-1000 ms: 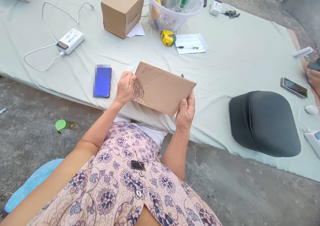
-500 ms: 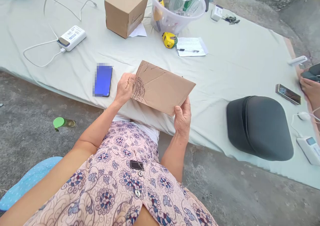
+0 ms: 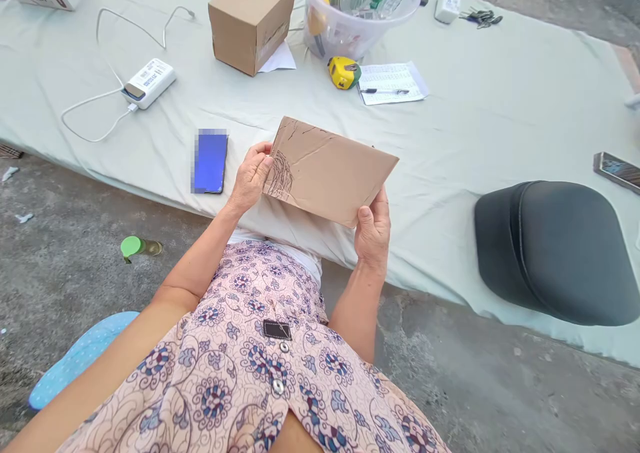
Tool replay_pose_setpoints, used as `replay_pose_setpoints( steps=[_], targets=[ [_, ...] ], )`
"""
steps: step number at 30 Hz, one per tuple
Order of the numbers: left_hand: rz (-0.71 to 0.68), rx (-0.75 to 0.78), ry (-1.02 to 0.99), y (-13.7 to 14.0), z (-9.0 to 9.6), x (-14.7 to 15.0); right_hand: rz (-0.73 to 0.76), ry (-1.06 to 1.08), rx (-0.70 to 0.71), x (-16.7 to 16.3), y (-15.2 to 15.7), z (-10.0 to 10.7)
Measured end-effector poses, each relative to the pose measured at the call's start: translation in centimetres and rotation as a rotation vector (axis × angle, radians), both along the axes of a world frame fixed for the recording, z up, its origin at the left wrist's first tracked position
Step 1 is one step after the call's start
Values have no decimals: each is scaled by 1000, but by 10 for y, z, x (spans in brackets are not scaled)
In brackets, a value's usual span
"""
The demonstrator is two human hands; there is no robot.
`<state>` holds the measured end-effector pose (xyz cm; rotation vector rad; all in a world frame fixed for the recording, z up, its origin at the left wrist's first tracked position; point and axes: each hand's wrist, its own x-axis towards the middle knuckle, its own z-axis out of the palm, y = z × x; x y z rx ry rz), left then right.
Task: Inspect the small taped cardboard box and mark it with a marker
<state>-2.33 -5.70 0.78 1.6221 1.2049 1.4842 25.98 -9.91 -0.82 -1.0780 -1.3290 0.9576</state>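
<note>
Between my two hands I hold a flat brown piece of cardboard (image 3: pixel 330 171), tilted above the near edge of the cloth-covered table. Dark scribbled lines mark its left end. My left hand (image 3: pixel 253 175) is closed on the left edge, thumb on top. At the lower right corner my right hand (image 3: pixel 373 229) grips it, thumb on the face and fingers behind, partly hidden. A phone with a blue screen (image 3: pixel 210 161) lies on the cloth to the left of my left hand.
Farther back stand a cardboard box (image 3: pixel 253 23) and a plastic basket (image 3: pixel 357 29) of items. Before them lie a yellow tape measure (image 3: pixel 343 73) and a paper with a pen (image 3: pixel 393 83). A white power bank (image 3: pixel 150 83) lies left; a black rounded case (image 3: pixel 560 253) sits right.
The view has shifted, so things at the right slide outward and the person's hand there has left the frame. Both hands keep their hold on the cardboard, which has barely moved.
</note>
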Motion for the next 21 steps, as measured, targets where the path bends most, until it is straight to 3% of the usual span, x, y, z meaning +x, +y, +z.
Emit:
replay_pose_setpoints(
  steps=[7, 15, 21],
  targets=[
    [-15, 36, 41, 7, -6, -6, 0, -9, 18, -2, 1, -2],
    [114, 41, 174, 8, 6, -5, -37, 33, 1, -12, 6, 9],
    [92, 16, 142, 16, 7, -4, -39, 3, -8, -12, 10, 13]
  ],
)
